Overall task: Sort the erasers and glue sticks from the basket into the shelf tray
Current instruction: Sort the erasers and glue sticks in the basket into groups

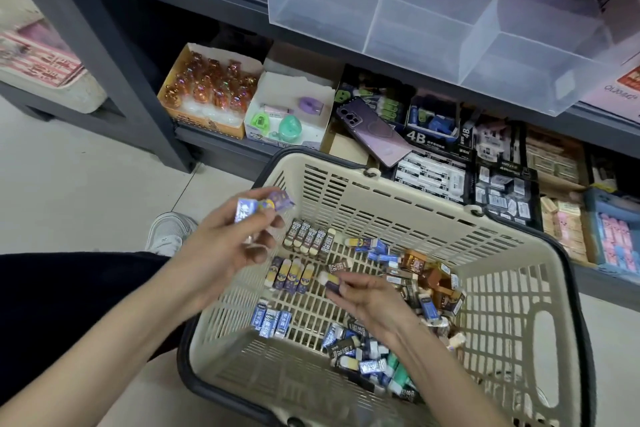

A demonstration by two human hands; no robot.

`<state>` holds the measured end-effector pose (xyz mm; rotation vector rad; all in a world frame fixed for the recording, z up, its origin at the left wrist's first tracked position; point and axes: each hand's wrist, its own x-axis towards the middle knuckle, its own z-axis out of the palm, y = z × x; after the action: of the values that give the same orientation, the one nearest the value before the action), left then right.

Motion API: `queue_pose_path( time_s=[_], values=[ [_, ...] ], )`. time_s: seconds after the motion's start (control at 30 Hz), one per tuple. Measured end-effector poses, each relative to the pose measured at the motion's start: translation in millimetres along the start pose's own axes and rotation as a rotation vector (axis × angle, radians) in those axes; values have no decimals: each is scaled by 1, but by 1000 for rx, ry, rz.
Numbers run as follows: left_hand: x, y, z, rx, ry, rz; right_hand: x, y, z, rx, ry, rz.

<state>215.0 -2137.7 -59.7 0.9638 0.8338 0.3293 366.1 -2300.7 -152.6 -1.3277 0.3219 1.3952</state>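
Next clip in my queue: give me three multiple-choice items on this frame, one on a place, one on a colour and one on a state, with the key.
1. Where does the purple smartphone lie?
A. On the floor tiles
B. On the stock boxes behind the slatted plastic basket
C. In a clear tray

2. What colour is that basket?
A. Red
B. Cream
C. Green

3. What are the two hands doing?
A. Each holds erasers
B. Both lie flat on the floor
C. Both press on the phone

Key:
1 B: the phone rests tilted across boxes just beyond the basket's far rim.
2 B: its slatted walls and floor are cream.
3 A: the left hand grips small wrapped erasers, and the right hand pinches a purple-sleeved eraser inside the basket.
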Motion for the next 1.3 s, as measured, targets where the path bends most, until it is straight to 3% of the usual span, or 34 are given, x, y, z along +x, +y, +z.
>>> queue_pose_path(
  time_s=[0.13, 0.2, 0.27, 0.33, 0.4, 0.47, 0.57, 0.73, 0.93, 1.07, 1.23, 1.3],
  values=[
    [3, 10, -11, 139, 149, 221, 24, 35, 2, -407, 160, 36],
    [8, 8, -18, 263, 257, 345, 38, 48, 2, -494, 199, 92],
    [11, 4, -23, 366, 331, 435, 50, 55, 3, -468, 234, 162],
    [14, -4, -27, 420, 376, 465, 59, 55, 5, -263, 267, 214],
    [17, -15, -26, 470, 400, 480, 66, 49, 8, 5, 300, 179],
    [18, -24, -24, 540, 398, 503, 73, 42, 11, 115, 357, 98],
    [19, -31, -22, 634, 383, 546, 83, 42, 20, 33, 423, 56],
    [23, -34, -26, 696, 375, 584, 104, 63, 32, -389, 517, 7],
    [24, -36, -26, 724, 367, 619, 104, 60, 30, -521, 481, -21],
    [26, -37, -27, 757, 353, 631, 107, 56, 29, -451, 428, -34],
    [25, -32, -27, 894, 294, 686, 89, 43, 26, -728, 328, -168],
    [23, -30, -24, 982, 225, 670, 70, 26, 31, -628, 242, -240]
  ],
)
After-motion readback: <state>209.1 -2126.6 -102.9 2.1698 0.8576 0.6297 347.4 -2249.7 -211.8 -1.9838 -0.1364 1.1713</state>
